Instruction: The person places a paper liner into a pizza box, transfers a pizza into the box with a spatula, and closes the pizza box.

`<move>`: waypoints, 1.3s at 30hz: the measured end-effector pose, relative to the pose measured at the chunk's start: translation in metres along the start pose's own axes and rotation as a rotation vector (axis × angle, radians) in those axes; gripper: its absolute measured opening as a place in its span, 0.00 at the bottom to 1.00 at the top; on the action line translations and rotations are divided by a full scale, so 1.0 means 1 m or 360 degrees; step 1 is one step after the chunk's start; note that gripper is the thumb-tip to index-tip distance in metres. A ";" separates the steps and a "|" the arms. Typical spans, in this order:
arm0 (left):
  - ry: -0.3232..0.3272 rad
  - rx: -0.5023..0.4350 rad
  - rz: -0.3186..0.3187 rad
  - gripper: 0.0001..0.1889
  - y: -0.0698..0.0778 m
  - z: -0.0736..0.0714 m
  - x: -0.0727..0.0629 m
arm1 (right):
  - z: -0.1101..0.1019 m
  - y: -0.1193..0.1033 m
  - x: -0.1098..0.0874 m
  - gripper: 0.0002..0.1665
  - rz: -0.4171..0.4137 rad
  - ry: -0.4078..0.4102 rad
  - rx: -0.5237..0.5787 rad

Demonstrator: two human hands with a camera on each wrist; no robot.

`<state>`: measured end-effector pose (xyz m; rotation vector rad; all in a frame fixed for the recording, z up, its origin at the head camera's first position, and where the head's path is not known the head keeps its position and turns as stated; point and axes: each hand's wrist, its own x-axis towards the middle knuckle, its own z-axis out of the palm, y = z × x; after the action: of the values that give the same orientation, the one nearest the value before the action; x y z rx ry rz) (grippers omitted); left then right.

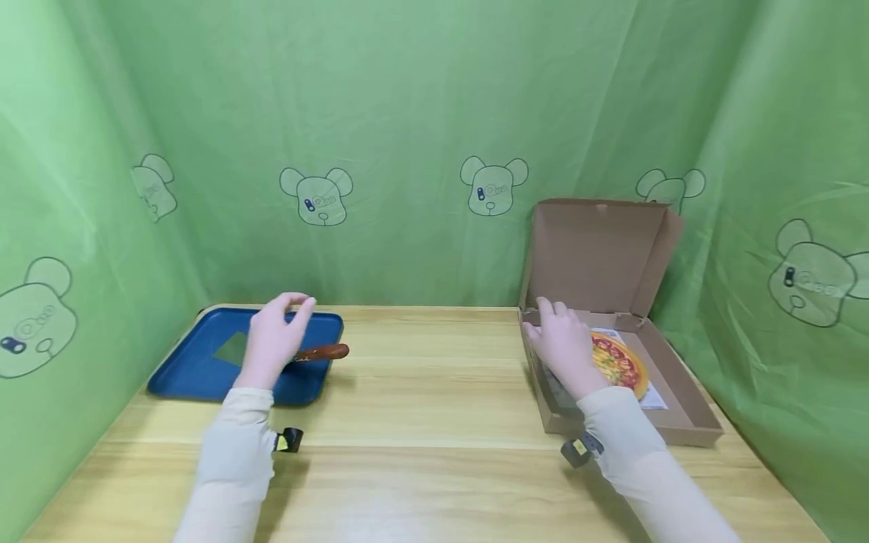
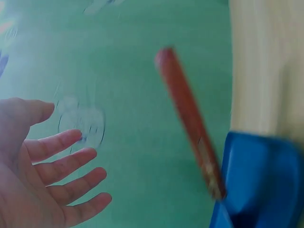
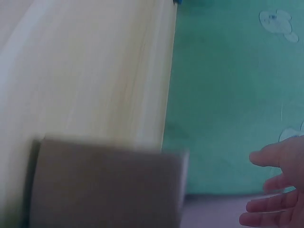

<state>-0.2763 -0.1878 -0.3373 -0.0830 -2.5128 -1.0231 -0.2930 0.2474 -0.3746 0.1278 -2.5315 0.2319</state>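
On the left, a blue tray (image 1: pixel 197 377) holds a spatula with a reddish-brown wooden handle (image 1: pixel 329 351) and a flat blade (image 1: pixel 233 348) that looks green. The handle juts past the tray's right rim. My left hand (image 1: pixel 273 332) is above the tray, overlapping the middle of the spatula; its fingers are spread around nothing in the left wrist view. To the right stands a cardboard pizza box (image 1: pixel 679 385), lid raised, with a pizza (image 1: pixel 621 366) inside on printed paper. My right hand (image 1: pixel 562 343) hovers over the box's left side, fingers relaxed and holding nothing, hiding part of the pizza.
The wooden table (image 1: pixel 428 392) lies between tray and box. A green curtain (image 1: pixel 407 98) with bear-head prints encloses the back and both sides. The raised box lid (image 1: pixel 597 256) stands close to the back curtain.
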 end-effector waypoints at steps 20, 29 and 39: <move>-0.0249 -0.0097 0.0258 0.23 0.076 0.093 -0.004 | -0.043 0.092 -0.012 0.30 0.0142 -0.0167 -0.0126; -0.0324 -0.0193 0.0328 0.25 0.122 0.140 0.000 | -0.057 0.128 -0.006 0.37 0.0251 -0.0272 -0.0079; -0.0481 -0.0245 0.0281 0.31 0.190 0.185 0.015 | -0.081 0.168 0.020 0.48 0.0379 -0.0400 0.0017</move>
<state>-0.3174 0.0743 -0.3257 -0.5320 -2.6253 -1.2043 -0.2889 0.4269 -0.3204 -0.1511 -2.7957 0.3414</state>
